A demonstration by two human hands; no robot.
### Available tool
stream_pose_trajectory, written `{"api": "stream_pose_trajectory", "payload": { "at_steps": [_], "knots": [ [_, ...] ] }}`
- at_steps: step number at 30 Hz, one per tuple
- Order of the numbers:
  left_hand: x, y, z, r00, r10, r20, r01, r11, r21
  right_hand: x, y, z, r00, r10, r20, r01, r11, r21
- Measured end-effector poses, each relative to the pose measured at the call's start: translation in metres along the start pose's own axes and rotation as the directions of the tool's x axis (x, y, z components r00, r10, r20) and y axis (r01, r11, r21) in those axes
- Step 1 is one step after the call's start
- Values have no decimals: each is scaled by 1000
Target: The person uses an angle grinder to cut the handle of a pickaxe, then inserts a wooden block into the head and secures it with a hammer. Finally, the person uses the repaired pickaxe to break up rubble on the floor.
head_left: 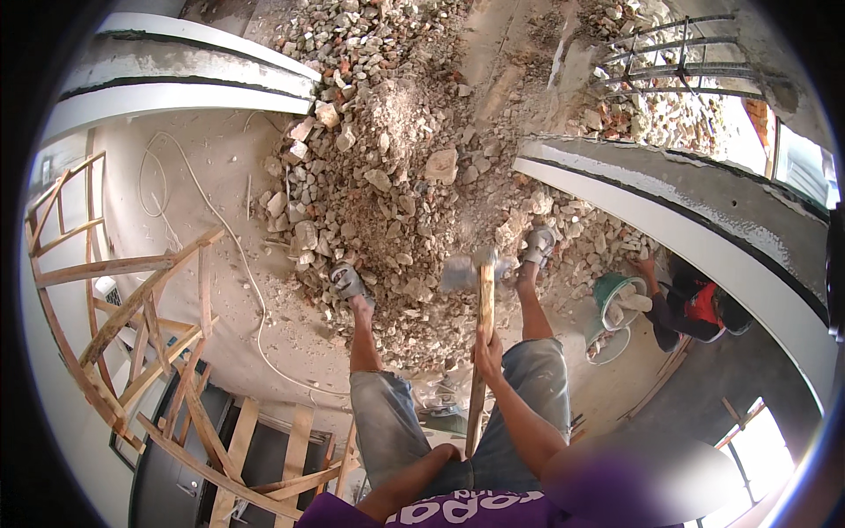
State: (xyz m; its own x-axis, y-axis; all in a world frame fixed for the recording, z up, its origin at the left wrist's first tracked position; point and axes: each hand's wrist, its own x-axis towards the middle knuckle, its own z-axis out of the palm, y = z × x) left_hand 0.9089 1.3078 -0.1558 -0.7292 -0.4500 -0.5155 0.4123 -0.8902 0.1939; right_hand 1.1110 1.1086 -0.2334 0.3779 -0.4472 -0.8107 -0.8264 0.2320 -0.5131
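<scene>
My right hand (488, 354) is closed around the wooden handle of a hoe (481, 387), partway along it. The hoe's blurred grey metal head (459, 272) is over the rubble heap (396, 202), between my sandalled feet. My left hand (440, 455) lies low by my lap, next to the handle's lower end; its fingers are mostly hidden, so I cannot tell whether it grips. Broken concrete, brick pieces and loose dirt make up the heap.
At right, a crouching co-worker's hand (645, 264) reaches beside a green bucket (616, 295) of rubble; a pale bucket (607, 343) stands nearer. Wall ends (299, 92) flank the heap. Wooden frames (145, 304) and a white cable (251, 277) are at left.
</scene>
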Motion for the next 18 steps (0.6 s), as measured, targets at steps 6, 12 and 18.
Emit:
{"api": "stream_pose_trajectory", "payload": {
  "at_steps": [6, 12, 18],
  "knots": [
    [-46, 74, -31, 557, 141, -818, -380, 919, -100, 116, -154, 18, 965, -84, 247, 16, 963, 268],
    [-128, 176, -116, 65, 251, -966, -359, 909, 212, 139, -302, 30, 941, -124, 315, -130, 728, 674],
    [-211, 260, -291, -89, 335, -938, -189, 919, 346, 200, -246, 98, 946, -155, 285, 109, 979, 172]
  ]
}}
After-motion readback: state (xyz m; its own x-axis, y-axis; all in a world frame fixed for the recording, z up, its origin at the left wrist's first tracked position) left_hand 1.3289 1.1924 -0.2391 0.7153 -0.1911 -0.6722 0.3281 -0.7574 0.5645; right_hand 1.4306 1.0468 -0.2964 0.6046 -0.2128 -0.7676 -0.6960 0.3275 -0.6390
